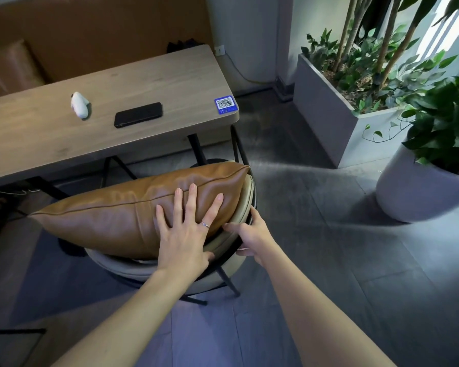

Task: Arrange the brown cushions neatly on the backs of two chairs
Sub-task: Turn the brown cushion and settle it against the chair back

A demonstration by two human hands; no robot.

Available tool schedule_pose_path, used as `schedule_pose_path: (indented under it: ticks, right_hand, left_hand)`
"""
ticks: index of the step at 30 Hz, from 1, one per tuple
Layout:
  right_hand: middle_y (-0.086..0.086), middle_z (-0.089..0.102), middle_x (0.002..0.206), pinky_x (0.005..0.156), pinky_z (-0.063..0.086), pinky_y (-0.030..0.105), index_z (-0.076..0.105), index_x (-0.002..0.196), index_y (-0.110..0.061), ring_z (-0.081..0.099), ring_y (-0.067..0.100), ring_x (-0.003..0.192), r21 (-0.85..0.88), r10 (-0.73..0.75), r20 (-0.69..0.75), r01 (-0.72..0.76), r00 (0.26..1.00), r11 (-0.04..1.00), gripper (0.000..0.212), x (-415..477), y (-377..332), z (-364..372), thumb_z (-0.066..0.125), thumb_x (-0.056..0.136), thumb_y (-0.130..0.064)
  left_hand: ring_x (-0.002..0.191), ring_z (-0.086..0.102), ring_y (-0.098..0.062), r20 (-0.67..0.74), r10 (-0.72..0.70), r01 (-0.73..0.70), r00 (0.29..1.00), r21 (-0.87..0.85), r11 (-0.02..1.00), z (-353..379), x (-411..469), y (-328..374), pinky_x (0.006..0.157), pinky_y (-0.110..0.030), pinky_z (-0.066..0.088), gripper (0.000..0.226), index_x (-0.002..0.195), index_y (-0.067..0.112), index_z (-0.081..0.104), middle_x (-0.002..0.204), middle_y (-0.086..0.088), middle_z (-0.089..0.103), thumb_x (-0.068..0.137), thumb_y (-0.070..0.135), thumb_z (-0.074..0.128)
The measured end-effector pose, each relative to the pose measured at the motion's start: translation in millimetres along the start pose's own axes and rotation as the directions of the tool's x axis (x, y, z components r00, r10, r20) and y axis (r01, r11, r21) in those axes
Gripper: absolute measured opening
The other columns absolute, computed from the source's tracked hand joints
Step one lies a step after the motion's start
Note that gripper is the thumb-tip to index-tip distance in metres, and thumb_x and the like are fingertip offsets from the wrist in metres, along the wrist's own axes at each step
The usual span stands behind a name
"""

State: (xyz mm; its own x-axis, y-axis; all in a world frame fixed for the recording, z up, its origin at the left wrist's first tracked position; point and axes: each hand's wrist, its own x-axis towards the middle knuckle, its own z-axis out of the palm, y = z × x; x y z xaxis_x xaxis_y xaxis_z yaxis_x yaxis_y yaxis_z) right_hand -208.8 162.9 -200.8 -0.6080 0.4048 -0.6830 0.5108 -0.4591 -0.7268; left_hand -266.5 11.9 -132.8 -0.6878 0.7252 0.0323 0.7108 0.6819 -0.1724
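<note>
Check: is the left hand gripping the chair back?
No, the left hand lies flat on the cushion; the right hand holds the chair back.

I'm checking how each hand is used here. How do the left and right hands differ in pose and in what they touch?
The left hand lies flat with fingers spread on the brown cushion; the right hand curls around the chair back. The left hand presses without closing, whereas the right hand's grip is shut. The left hand wears a ring; the right shows none. Both are bare and work at the same chair.
</note>
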Motion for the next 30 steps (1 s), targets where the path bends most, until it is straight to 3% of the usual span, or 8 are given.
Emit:
schedule_pose_path:
  ticks: [8,12,15,19,24,30]
  right_hand:
    - [0.002,0.046,0.155,0.090,0.059,0.050,0.017,0.157,-0.048,0.064,0.038,0.118,-0.013,-0.053,-0.029,0.052,0.998,0.999,0.102,-10.5,17.5,7.5,0.079,0.075,-0.053]
    - [-0.002,0.037,0.163,0.108,0.048,0.055,0.014,0.158,-0.045,0.051,0.035,0.136,0.011,-0.103,-0.024,0.103,0.994,0.995,0.110,-9.4,17.4,10.6,0.079,0.070,-0.056]
    - [-0.004,0.025,0.168,0.117,0.038,0.056,0.012,0.160,-0.040,0.036,0.031,0.148,0.044,-0.121,0.003,0.121,0.993,0.992,0.109,-5.4,15.0,8.7,0.079,0.074,-0.049]
    - [-0.001,0.027,0.167,0.115,0.040,0.056,0.013,0.160,-0.039,0.039,0.033,0.146,0.098,-0.080,-0.008,0.080,0.997,0.992,0.101,-6.3,12.6,7.1,0.078,0.083,-0.036]
    - [-0.001,0.032,0.165,0.109,0.046,0.057,0.011,0.160,-0.040,0.043,0.035,0.143,0.100,-0.052,-0.008,0.053,0.999,0.994,0.097,-11.6,8.9,9.6,0.074,0.087,-0.033]
    - [0.002,0.034,0.164,0.102,0.052,0.058,0.011,0.161,-0.039,0.047,0.037,0.139,0.095,-0.022,0.009,0.021,1.000,0.995,0.096,-7.9,8.4,2.2,0.075,0.090,-0.028]
  left_hand:
    - [0.157,-0.010,-0.040,-0.002,-0.001,0.001,1.000,0.042,0.999,-6.1,-3.9,0.4,0.119,-0.068,0.009,0.148,0.146,0.044,-0.041,0.171,-0.015,-0.016,0.069,0.063,0.084]
    - [0.156,-0.012,-0.040,0.006,-0.003,0.003,1.000,0.050,0.999,-7.9,-4.1,2.3,0.120,-0.067,0.008,0.145,0.143,0.044,-0.044,0.170,-0.015,-0.018,0.072,0.065,0.081]
    - [0.156,-0.014,-0.040,0.007,-0.006,0.005,1.000,0.059,0.998,-9.1,-3.6,3.1,0.120,-0.067,0.008,0.144,0.142,0.044,-0.046,0.170,-0.015,-0.020,0.073,0.066,0.079]
    - [0.157,-0.011,-0.041,-0.010,-0.005,0.005,1.000,0.068,0.998,-8.6,-5.0,4.7,0.120,-0.068,0.010,0.146,0.143,0.043,-0.045,0.171,-0.017,-0.016,0.073,0.066,0.080]
    - [0.157,-0.001,-0.043,-0.033,0.005,-0.003,0.999,0.051,0.999,-5.6,-5.5,4.6,0.118,-0.070,0.015,0.151,0.148,0.044,-0.039,0.172,-0.019,-0.004,0.067,0.061,0.087]
    - [0.157,0.000,-0.043,-0.033,0.019,-0.016,0.999,0.075,0.997,-1.5,-2.6,3.1,0.117,-0.069,0.017,0.152,0.149,0.043,-0.038,0.172,-0.019,-0.001,0.065,0.063,0.087]
